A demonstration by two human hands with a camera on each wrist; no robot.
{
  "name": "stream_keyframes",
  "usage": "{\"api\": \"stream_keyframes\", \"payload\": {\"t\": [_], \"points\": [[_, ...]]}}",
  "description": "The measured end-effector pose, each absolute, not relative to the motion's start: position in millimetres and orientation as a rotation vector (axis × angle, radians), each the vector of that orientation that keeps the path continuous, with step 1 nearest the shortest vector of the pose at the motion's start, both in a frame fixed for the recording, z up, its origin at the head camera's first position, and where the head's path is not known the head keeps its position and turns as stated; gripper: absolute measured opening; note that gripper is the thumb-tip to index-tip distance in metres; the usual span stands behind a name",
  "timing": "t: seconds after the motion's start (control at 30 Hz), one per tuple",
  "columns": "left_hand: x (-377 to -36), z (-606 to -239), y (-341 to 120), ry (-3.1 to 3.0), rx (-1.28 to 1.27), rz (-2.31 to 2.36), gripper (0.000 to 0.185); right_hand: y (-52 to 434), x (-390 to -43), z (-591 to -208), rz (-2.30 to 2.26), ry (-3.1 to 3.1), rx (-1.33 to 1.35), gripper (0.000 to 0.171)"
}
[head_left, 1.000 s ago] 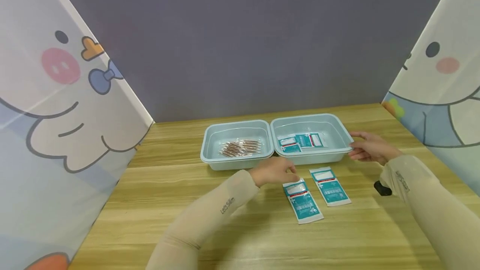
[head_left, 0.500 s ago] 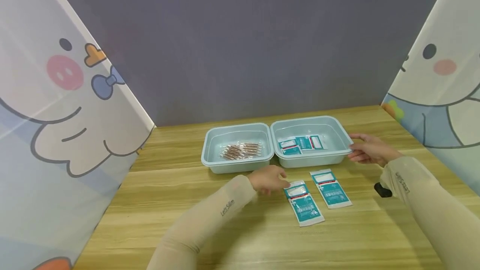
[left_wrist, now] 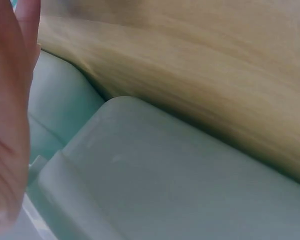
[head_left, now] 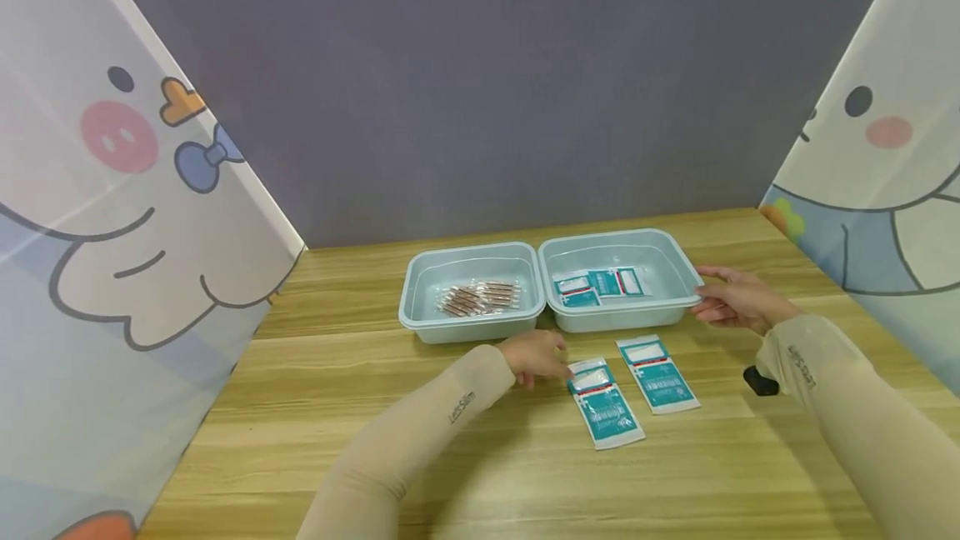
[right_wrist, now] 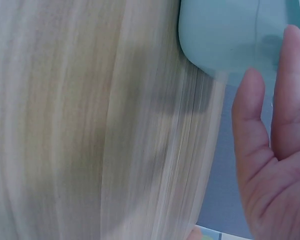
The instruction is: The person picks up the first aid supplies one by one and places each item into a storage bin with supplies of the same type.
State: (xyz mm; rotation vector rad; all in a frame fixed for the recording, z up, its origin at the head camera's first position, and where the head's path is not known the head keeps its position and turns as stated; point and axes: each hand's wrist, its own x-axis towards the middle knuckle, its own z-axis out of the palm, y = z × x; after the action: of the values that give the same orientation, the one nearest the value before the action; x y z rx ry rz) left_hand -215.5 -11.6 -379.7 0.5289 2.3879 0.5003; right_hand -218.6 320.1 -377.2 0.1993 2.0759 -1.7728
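My left hand [head_left: 534, 357] is low over the table, with its fingertips at the top left corner of a teal-and-white sealed packet [head_left: 606, 408]. Whether they pinch the corner is not visible. A second such packet [head_left: 658, 375] lies just to the right. At the front right corner of the right light-blue plastic basin [head_left: 622, 322], my right hand [head_left: 742, 300] holds the rim. Its outer two fingers [right_wrist: 293, 90] look fairly straight in the right wrist view. Several like packets [head_left: 617, 282] lie inside this basin.
Left of it stands a matching basin [head_left: 472, 330] with several brown-and-white cotton swabs [head_left: 480, 298] in clear wrapping. The two rims meet. A grey panel [head_left: 517, 90] rises behind the wooden table [head_left: 330, 407], and printed cartoon panels [head_left: 127, 215] flank both sides.
My left hand has drawn back slightly to the left and down, from over the packet's top edge to its corner. The right hand stays at the basin rim.
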Motion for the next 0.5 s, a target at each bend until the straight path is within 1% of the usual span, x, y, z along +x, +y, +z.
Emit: {"api": "stream_keyframes", "payload": {"t": [0.3,0.5], "points": [[-218.5,-383.9,-6.9,2.428,0.523,0.476,0.055,321.1,-219.8,-376.0,-1.716,2.112,0.194,0.07],[-219.3,-387.4,-1.5,2.47,0.569,0.385,0.054,319.0,-220.7,-374.9,-1.685,2.131,0.178,0.071]]}}
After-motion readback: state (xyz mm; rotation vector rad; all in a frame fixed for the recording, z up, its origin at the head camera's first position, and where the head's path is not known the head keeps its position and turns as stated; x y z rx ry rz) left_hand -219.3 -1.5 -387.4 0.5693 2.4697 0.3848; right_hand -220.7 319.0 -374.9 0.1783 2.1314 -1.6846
